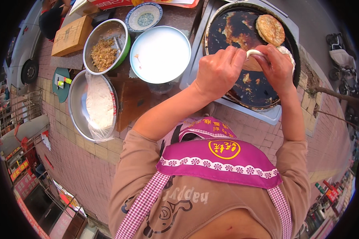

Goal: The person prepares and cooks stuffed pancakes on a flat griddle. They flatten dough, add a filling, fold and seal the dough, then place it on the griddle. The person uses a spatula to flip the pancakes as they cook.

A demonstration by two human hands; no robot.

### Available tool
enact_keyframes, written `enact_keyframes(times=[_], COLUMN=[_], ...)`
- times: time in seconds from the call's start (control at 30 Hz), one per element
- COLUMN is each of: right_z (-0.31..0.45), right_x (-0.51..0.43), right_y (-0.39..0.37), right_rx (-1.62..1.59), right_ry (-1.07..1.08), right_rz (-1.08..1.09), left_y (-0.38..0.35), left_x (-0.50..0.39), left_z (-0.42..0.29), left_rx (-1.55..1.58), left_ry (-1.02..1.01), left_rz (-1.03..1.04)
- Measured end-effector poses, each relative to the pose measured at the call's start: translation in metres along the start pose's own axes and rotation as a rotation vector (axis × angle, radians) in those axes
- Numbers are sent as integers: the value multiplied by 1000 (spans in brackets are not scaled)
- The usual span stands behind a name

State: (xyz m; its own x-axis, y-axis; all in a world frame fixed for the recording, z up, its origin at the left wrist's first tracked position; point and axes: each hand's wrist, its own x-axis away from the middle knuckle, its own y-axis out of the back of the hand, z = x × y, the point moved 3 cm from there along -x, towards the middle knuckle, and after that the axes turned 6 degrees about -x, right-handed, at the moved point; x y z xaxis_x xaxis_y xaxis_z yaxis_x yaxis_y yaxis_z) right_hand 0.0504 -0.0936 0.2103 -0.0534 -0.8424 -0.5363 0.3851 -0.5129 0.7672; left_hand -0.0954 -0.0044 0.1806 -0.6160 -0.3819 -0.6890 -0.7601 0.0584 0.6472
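My left hand [220, 70] and my right hand [273, 64] are raised above a round black griddle pan [257, 89]. Pinched between the fingertips of both is a piece of pale raw dough [254, 52], its upper edge bent into a curve. Most of the dough is hidden by my fingers. Behind my right hand, a browned flatbread [270, 30] lies at the pan's far right. A paler flatbread [288, 55] sits by the right rim, partly covered by that hand. Oil and browned crumbs are scattered across the pan.
Left of the pan stand a white plate [161, 56], a patterned bowl [144, 17], a green bowl [124, 55] of minced filling [103, 55] and a wooden box [71, 36]. Nearer, a steel basin [77, 104] holds plastic-covered dough [100, 104]. Parked scooters [342, 59] stand at right.
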Motion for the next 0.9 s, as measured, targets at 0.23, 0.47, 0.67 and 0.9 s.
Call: enact_keyframes(times=[0.23, 0.47, 0.67, 0.9], right_z=[-82, -155, -168, -139], right_x=[80, 130, 145, 200], right_y=[22, -60, -71, -81], right_rx=[-77, -85, 116, -104], right_ry=[-111, -274, -212, -176], right_rz=[304, 653, 251, 451], left_y=[-121, -202, -186, -178], left_x=[42, 85, 89, 133], left_z=[-73, -54, -22, -19], left_rx=[180, 17, -229, -166], left_ry=[304, 384, 252, -136], left_rz=[91, 513, 516, 783])
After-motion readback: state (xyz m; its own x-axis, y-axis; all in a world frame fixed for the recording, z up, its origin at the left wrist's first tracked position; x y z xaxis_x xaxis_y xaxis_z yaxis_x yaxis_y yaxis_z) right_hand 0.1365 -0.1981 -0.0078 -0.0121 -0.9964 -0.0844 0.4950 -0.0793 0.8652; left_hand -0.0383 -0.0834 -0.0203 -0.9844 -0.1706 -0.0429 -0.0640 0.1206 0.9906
